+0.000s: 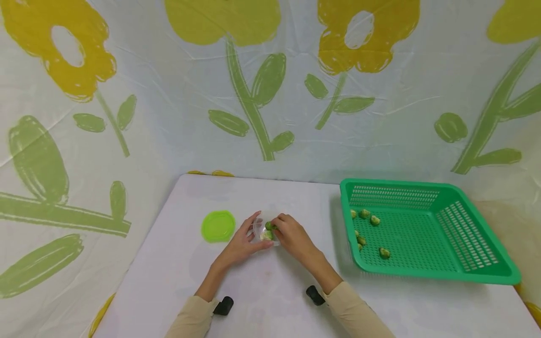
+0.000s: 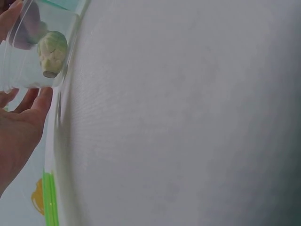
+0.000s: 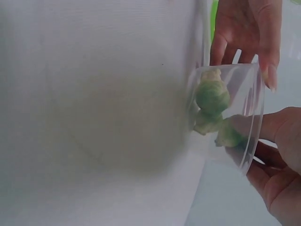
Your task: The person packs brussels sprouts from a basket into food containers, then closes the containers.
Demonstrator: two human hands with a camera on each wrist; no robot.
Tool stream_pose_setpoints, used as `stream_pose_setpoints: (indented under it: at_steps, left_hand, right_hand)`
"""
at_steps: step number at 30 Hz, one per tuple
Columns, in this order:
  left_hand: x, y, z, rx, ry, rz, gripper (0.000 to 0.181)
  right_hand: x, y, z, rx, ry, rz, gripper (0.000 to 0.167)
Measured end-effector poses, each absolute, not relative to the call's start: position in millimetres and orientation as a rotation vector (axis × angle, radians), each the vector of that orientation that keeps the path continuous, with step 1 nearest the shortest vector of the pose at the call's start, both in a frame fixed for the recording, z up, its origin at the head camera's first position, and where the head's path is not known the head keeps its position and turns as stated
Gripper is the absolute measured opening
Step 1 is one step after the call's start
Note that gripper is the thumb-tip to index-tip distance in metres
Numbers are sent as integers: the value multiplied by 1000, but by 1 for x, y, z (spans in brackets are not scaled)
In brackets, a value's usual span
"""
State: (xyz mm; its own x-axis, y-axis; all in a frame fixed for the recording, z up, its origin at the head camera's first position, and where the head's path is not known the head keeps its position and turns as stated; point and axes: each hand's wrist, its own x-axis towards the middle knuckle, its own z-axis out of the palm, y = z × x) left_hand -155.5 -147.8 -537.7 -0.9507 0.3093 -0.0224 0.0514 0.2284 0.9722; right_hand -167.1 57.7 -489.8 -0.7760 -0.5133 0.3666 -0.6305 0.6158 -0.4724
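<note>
A small clear plastic container (image 1: 258, 229) stands on the table between both hands. My left hand (image 1: 240, 246) holds it from the left, thumb at the near side and fingers along the far-left side. Reaching into it from the right, my right hand (image 1: 296, 238) pinches a green Brussels sprout (image 3: 229, 134) just inside the rim. Further Brussels sprouts (image 3: 212, 96) lie at the container's bottom in the right wrist view. Through the clear wall in the left wrist view, one pale Brussels sprout (image 2: 52, 54) shows, stem end down.
A bright green lid (image 1: 218, 226) lies flat left of the container. To the right stands a large green plastic basket (image 1: 422, 271), with several Brussels sprouts (image 1: 374, 220) mostly toward its left side. A flower-printed cloth (image 1: 190, 141) hangs behind the white table (image 1: 270, 291).
</note>
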Motion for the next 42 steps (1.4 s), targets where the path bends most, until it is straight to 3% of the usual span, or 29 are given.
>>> stream_pose_setpoints:
  at_steps: [24,42]
  left_hand:
    - [-155,-147,-535,354,2282,1805,103]
    - [-155,-147,-536,331,2280,1804,102]
  right_hand:
    - [-168,41,-476,855,-2875,650,7]
    - [-171,49,-477,1009,-2786,672,10]
